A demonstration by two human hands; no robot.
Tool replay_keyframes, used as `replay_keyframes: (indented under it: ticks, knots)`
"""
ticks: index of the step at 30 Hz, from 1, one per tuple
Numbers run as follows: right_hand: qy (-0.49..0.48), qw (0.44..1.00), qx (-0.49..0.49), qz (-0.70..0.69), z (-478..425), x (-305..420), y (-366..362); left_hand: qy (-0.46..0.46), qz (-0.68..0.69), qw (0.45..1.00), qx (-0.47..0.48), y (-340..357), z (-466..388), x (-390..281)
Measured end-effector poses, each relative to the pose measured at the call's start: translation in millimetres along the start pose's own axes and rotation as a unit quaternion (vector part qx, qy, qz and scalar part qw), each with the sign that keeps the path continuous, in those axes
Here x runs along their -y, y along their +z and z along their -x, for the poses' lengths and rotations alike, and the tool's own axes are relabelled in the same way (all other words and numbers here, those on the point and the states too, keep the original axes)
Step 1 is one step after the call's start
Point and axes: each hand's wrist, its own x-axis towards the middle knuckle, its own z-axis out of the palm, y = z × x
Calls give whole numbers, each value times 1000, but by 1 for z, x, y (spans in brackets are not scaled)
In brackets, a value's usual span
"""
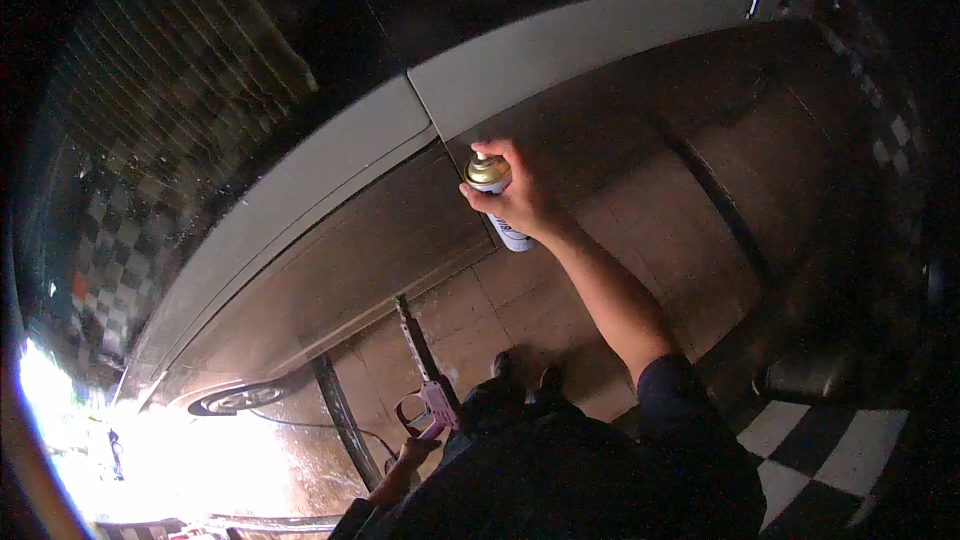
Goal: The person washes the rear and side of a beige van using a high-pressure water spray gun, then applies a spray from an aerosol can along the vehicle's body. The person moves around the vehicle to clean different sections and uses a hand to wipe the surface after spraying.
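Note:
In my right hand [517, 184] is a white aerosol can [516, 238] with a gold-coloured dome and printed writing. The index finger rests on its white nozzle, beside the grey body side of a car [592, 37]. A vertical panel seam [421, 101] runs just above the can. Lower down, my left hand [416, 451] grips the handle of a pinkish pistol-grip spray gun [435, 401]. Its long dark barrel points toward the car's sill [352, 326]. Part of the left hand's grip is hidden from view.
A car wheel [244, 397] shows at lower left, near strong glare. A thin dark hose [315, 424] crosses the tiled floor [457, 315] toward my left hand. Dark strips [716, 195] cross the floor. Black-and-white checkered tiles [814, 439] are at lower right.

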Motion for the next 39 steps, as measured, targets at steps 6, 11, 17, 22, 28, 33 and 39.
replay_keyframes:
  ticks: [6,11,17,22,28,33,39]
  knots:
    - [18,1000,6,-7,-20,-3,-2,-162,296,941,18,12,-5,-41]
    - [-15,999,41,15,-31,-28,19,41,268,956,-108,35,-26,-57]
    - [-30,998,42,28,-54,-33,28,-87,342,933,-74,52,-30,-53]
    - [-10,993,103,47,-27,-53,54,-191,338,918,-82,7,-8,-94]
    - [-65,993,95,-28,-80,-30,96,-190,400,888,-125,-5,-1,-94]
    - [-61,987,149,-26,-91,-44,154,-191,220,953,-81,-29,3,-93]
    - [-52,985,140,-83,-96,-72,185,-212,308,925,-69,-14,-9,-85]
